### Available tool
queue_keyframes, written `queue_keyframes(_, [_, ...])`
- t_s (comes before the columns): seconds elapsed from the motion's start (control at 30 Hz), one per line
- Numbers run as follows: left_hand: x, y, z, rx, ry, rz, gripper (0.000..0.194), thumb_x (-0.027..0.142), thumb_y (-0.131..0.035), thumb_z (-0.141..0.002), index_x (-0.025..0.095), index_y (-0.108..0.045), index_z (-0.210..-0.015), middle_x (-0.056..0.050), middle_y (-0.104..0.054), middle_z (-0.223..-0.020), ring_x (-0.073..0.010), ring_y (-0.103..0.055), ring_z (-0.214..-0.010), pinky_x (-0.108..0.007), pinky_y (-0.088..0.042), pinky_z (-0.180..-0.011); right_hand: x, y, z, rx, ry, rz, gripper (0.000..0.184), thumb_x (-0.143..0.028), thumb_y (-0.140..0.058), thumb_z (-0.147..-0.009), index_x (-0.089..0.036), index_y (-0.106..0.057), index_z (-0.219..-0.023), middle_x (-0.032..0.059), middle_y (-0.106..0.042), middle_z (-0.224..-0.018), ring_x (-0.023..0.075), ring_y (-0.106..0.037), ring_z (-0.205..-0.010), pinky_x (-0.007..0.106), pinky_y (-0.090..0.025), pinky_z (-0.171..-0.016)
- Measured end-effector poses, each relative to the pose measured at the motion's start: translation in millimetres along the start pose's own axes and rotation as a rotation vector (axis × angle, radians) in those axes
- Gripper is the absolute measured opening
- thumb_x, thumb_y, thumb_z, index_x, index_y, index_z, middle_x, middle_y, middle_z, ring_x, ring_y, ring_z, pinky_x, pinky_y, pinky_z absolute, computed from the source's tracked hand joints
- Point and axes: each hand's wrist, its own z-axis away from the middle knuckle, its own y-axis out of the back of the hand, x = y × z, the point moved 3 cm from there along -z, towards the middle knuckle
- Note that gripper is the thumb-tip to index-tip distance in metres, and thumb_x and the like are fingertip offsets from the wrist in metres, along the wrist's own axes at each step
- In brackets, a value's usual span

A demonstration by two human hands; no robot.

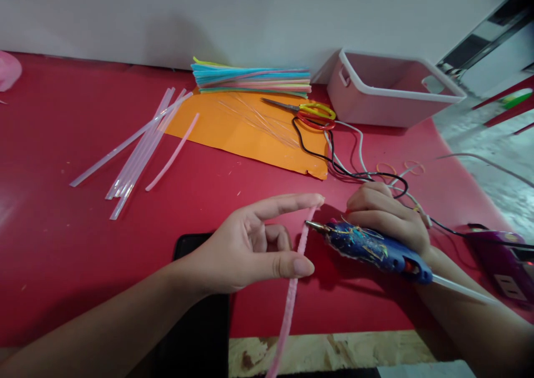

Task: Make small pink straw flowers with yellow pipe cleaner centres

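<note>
The red desk (pixel 83 244) sits by a white wall. My left hand (pixel 250 250) fingers pinch one pink fuzzy stick (pixel 292 289), and my right hand (pixel 386 216) fingers wrap one blue glue gun (pixel 375 250), its tip touching the stick. Behind are one orange paper (pixel 233 124), one pair of scissors (pixel 308 112), one white bin (pixel 387 88) and about seven clear glue sticks (pixel 137 144).

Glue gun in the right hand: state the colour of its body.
Blue, smeared with multicoloured fuzz and glue strands; the glue gun shows best in the head view, held by the right hand.
</note>
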Motion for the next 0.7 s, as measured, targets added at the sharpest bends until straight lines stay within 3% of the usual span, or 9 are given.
queue_keyframes(0.43, [1.6,-1.2,-1.1,-0.001,-0.019,0.018,0.068,0.028,-0.079,-0.075,0.027,-0.053,-0.137,0.006,-0.047,-0.061,-0.0077,-0.036,-0.056,-0.021,-0.032,-0.051,0.8,0.9,0.7,0.041,-0.039,-0.013,0.013,-0.025,-0.05,-0.095,-0.019,-0.061,-0.092,0.0041,-0.059,-0.075,0.0198,-0.059,-0.071,0.042,-0.042,-0.071])
queue_keyframes(0.7, [0.0,-0.4,0.2,-0.012,0.006,0.012,0.066,0.029,-0.078,-0.076,0.032,-0.051,-0.137,0.006,-0.045,-0.06,-0.0069,-0.034,-0.056,-0.021,-0.03,-0.052,-0.1,0.8,1.3,0.03,-0.011,-0.014,0.014,-0.024,-0.046,-0.097,-0.017,-0.059,-0.095,0.0057,-0.058,-0.076,0.0198,-0.057,-0.072,0.042,-0.042,-0.071])
